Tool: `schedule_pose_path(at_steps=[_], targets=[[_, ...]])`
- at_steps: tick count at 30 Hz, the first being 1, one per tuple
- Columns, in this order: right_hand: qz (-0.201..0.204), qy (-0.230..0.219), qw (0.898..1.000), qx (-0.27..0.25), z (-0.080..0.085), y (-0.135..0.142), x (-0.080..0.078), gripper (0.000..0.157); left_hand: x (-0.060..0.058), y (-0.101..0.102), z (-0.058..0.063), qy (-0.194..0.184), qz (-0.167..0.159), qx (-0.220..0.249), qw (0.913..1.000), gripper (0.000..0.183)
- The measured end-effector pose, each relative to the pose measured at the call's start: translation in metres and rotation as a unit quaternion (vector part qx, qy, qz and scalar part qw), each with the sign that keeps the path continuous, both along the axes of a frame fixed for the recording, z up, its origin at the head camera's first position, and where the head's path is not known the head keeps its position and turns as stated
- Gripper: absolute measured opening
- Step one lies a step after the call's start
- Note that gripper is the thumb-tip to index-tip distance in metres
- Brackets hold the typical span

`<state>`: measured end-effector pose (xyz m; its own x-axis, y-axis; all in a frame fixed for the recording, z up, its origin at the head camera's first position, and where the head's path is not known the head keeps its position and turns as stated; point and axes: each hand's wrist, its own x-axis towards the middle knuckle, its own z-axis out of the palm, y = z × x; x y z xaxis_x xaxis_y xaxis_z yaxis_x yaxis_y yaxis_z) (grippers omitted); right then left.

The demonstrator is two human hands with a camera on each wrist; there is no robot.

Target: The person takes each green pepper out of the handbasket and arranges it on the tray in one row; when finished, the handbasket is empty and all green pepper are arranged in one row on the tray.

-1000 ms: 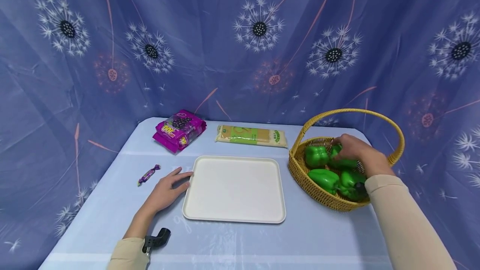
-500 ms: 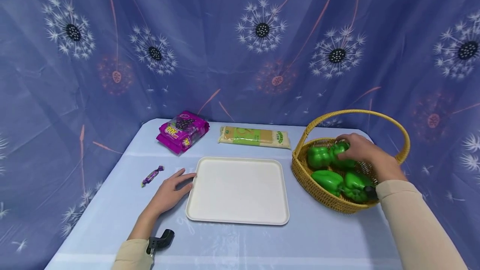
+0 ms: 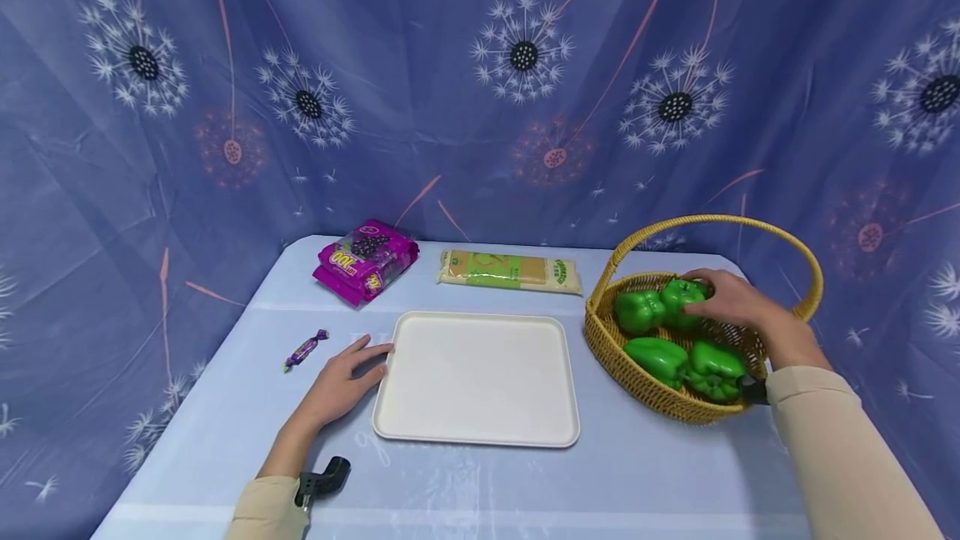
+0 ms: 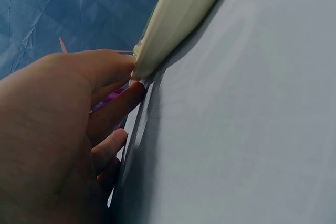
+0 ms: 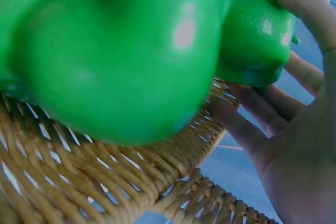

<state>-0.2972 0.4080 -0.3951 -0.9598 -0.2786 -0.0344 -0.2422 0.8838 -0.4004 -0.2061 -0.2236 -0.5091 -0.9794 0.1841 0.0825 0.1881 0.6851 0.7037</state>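
My right hand (image 3: 738, 302) reaches into the wicker basket (image 3: 633, 386) on the right side of the table. It holds a green bell pepper (image 3: 678, 300) at the back of the basket, with the thumb on one side and fingers on the other in the right wrist view. Three more green bell peppers (image 3: 656, 360) lie around it, one large in the foreground of the right wrist view (image 5: 121, 56). My left hand (image 3: 337, 386) rests on the table, fingers extended, its fingertips touching the left edge of the white tray (image 3: 476, 379).
A purple snack bag (image 3: 365, 261) and a pack of noodles (image 3: 510, 271) lie along the back of the table. One purple wrapped candy (image 3: 305, 350) is left of the tray. The basket's tall handle (image 3: 712, 219) arches over the peppers. A patterned blue curtain (image 3: 420, 90) hangs behind.
In the basket, the pepper under my right hand has turned and come up slightly, showing more of itself. The right hand has shifted a little right; the left hand stays at the tray.
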Motion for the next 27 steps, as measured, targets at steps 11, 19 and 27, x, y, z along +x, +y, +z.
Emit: schedule_pose_path(at_steps=[11,19,27], targets=[[-0.034,-0.017,0.999,0.0,0.0025,0.0008,0.0025,0.086,0.0027,0.0022,0.0047,-0.007,-0.009,-0.005,0.9999,0.049],[-0.037,-0.021,0.999,0.006,0.0003,0.001,0.0042,0.089,0.0004,0.0025,0.005,-0.003,-0.016,-0.004,0.9999,0.05],[-0.035,-0.031,0.999,-0.009,-0.0008,-0.002,0.0083,0.087,0.0015,0.0008,0.0017,-0.006,-0.018,-0.011,0.9998,0.051]])
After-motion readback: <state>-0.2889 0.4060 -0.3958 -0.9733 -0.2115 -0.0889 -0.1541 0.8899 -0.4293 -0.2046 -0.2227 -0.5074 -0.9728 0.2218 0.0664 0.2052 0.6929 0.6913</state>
